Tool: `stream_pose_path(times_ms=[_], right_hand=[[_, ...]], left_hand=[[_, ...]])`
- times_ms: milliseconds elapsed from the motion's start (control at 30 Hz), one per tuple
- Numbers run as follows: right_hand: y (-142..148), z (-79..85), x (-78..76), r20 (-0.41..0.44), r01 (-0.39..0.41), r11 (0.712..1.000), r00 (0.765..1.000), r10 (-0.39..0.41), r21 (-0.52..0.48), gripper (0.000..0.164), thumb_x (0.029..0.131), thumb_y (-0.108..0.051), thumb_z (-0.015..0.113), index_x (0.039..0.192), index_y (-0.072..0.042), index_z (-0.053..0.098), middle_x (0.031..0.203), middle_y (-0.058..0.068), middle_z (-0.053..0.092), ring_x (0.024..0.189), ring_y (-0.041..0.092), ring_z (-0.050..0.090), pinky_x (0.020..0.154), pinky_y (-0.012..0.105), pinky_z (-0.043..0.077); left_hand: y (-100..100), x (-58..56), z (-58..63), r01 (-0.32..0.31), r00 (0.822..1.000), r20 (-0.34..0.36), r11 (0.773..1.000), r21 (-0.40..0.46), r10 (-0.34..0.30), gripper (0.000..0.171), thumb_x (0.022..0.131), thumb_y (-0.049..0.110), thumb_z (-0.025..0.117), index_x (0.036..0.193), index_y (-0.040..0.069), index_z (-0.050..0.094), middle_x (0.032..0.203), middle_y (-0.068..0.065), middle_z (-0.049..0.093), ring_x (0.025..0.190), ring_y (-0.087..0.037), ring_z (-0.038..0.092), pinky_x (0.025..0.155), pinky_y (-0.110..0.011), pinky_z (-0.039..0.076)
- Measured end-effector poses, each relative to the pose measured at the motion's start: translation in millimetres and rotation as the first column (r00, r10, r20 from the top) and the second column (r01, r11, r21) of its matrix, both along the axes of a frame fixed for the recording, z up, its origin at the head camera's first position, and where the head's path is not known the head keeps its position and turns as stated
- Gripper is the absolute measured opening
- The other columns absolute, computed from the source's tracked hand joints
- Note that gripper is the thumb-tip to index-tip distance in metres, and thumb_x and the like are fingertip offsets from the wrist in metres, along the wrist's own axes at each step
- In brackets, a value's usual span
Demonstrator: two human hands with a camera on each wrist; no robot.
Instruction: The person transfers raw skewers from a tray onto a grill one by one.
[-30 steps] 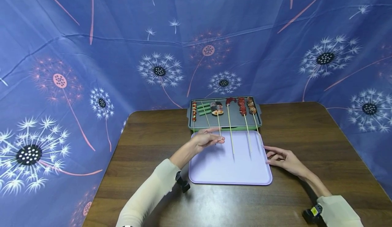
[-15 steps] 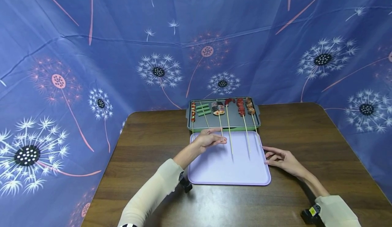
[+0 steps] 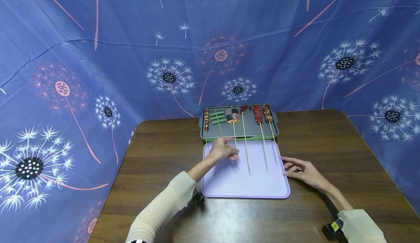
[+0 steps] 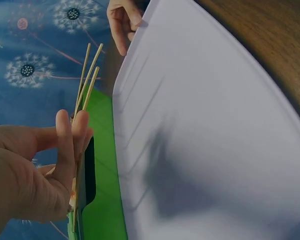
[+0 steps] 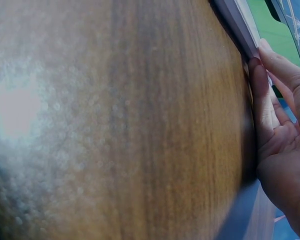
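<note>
A grey griddle with a green base (image 3: pixel 246 138) bears several skewers, their food ends on it and their sticks reaching over a lilac tray (image 3: pixel 246 184). My left hand (image 3: pixel 224 149) pinches the stick of a skewer (image 3: pixel 232 116) with a thick dark-skinned, orange-faced piece. In the left wrist view, the fingers hide part of that stick, and other skewer sticks (image 4: pixel 90 80) stick out beyond them. My right hand (image 3: pixel 305 172) touches the tray's right edge with its fingertips, fingers loosely bent.
Right of the held skewer lie a curved dark-red skewer (image 3: pixel 245 109), a red meat skewer (image 3: pixel 257 114) and a brown meat skewer (image 3: pixel 267 113). To its left are a green-stalk skewer (image 3: pixel 218 117) and a small red-and-yellow skewer (image 3: pixel 206 121). A patterned blue cloth (image 3: pixel 183 101) hangs behind the wooden table (image 3: pixel 164 144).
My left hand's fingers have curled in and down round the stick of the dark-skinned piece. The right hand stays at the tray's edge, and the skewers lie nearly as before.
</note>
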State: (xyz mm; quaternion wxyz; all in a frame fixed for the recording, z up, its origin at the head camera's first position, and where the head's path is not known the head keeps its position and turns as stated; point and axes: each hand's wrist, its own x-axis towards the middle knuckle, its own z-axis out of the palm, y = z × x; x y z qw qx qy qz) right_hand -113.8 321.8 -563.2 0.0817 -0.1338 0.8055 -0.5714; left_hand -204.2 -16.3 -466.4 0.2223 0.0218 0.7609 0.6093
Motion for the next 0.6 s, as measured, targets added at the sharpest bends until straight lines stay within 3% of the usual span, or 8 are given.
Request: stream_pose_path(times_ms=[200, 333, 467, 600], right_hand=[[-1, -1.4, -1.5, -0.004, 0.006, 1.0, 1.0, -0.006, 0.015, 0.056, 0.093, -0.006, 0.074, 0.142, 0.009, 0.052, 0.106, 0.011, 0.07, 0.082, 0.003, 0.068, 0.072, 0.016, 0.05], [-1, -2.0, -2.5, -0.004, 0.008, 1.0, 1.0, -0.008, 0.022, 0.056, 0.093, -0.007, 0.074, 0.142, 0.008, 0.052, 0.106, 0.011, 0.07, 0.082, 0.003, 0.068, 0.072, 0.016, 0.049], [0, -3.1, -3.5, -0.005, 0.002, 1.0, 1.0, -0.002, 0.022, 0.056, 0.093, -0.007, 0.073, 0.142, 0.009, 0.052, 0.107, 0.012, 0.071, 0.083, 0.004, 0.069, 0.073, 0.016, 0.05], [2, -3.2, -4.3, -0.002, -0.018, 1.0, 1.0, 0.018, 0.007, 0.056, 0.093, -0.006, 0.073, 0.142, 0.01, 0.051, 0.107, 0.012, 0.071, 0.084, 0.005, 0.07, 0.073, 0.016, 0.052]], left_hand=[[-5, 1.4, 3.9, 0.032, 0.998, -0.051, 0.998, -0.056, -0.035, 0.056, 0.088, -0.004, 0.075, 0.14, -0.008, 0.055, 0.086, -0.025, 0.076, 0.046, -0.005, 0.063, 0.056, -0.026, 0.06], [-14, 1.2, 7.8, 0.074, 0.995, -0.062, 0.997, -0.036, -0.076, 0.054, 0.089, 0.001, 0.076, 0.139, -0.007, 0.057, 0.087, -0.026, 0.076, 0.047, -0.005, 0.064, 0.062, -0.033, 0.062], [-33, 0.7, 10.1, 0.152, 0.986, -0.073, 0.988, 0.029, -0.15, 0.055, 0.092, 0.004, 0.074, 0.143, -0.003, 0.055, 0.096, -0.029, 0.075, 0.059, -0.011, 0.071, 0.072, -0.041, 0.064], [-56, 2.8, 8.4, 0.213, 0.968, -0.14, 0.976, 0.033, -0.207, 0.057, 0.093, 0.008, 0.073, 0.146, 0.0, 0.053, 0.104, -0.026, 0.076, 0.072, -0.021, 0.076, 0.081, -0.054, 0.061]])
